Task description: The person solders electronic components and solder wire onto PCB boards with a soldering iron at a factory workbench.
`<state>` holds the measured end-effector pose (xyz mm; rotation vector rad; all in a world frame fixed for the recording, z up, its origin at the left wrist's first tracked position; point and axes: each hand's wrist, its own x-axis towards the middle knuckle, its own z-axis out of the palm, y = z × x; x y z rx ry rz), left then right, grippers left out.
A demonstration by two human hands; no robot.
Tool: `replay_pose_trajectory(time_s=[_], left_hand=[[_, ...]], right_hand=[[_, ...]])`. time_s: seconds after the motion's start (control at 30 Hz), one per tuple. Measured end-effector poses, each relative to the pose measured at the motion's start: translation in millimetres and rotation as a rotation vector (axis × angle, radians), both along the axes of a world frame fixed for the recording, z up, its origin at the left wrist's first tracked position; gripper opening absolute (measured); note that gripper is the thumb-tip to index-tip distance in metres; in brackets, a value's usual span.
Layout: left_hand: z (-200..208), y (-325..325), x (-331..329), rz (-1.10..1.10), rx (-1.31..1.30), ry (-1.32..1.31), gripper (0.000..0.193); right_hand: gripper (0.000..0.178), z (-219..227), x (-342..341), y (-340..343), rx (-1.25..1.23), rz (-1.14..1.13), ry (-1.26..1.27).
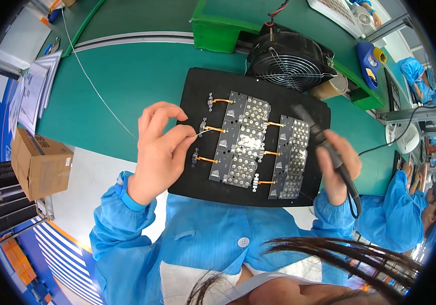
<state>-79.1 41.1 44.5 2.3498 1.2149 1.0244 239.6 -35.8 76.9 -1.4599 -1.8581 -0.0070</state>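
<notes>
Big black fan [291, 68] up top, standing right by the far edge of the mat [197, 91], with a tan cup [331, 87] tucked in beside it and a green block [213, 38] to its left. Dark hair [340, 254] dangles across the lower right, screening part of the view. And on the black mat, here are the boards [223, 137], two columns of three, with orange ribbons [221, 100] poking out leftward.

The left hand [162, 142] pinches a thin wire [203, 132] between thumb and forefinger, its tip by the left column's middle ribbon. Over on the right, the right hand [341, 162] wraps its fingers around a black tool [333, 153], its front end a blur above the mat.

Under it all, a green table [116, 71], papers [37, 91] stacked at its left end, a cardboard box [42, 162] lower down, white floor [93, 173] alongside. Far right, blue-smocked co-workers [393, 216] sit along the bench.
</notes>
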Motion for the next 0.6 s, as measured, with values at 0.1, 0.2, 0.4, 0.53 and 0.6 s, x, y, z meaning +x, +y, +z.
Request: replay_pose_trajectory(time_s=[0.1,0.2,0.4,0.53,0.6], left_hand=[[-1.8,-3.6,5.7,-0.022,0.041,0.022,0.017],[1.8,-4.0,8.3,-0.038,0.072,0.041,0.016],[1.2,-3.6,9.6,-0.041,0.077,0.020,0.015],[-1.0,-2.7,8.5,-0.047,0.068,0.016,0.015],[-1.2,-2.1,8.2,-0.046,0.075,0.032,0.015]], right_hand=[[0.032,0.6,-30.4,7.5,-0.171,0.250,0.139],[0.031,-6.9,-49.7,17.5,-0.192,0.328,0.180],[0.031,-17.5,-57.8,21.7,-0.182,0.374,0.172],[0.031,-21.3,-59.2,23.0,-0.196,0.377,0.174],[0.031,-22.5,-60.0,23.4,-0.197,0.381,0.173]])
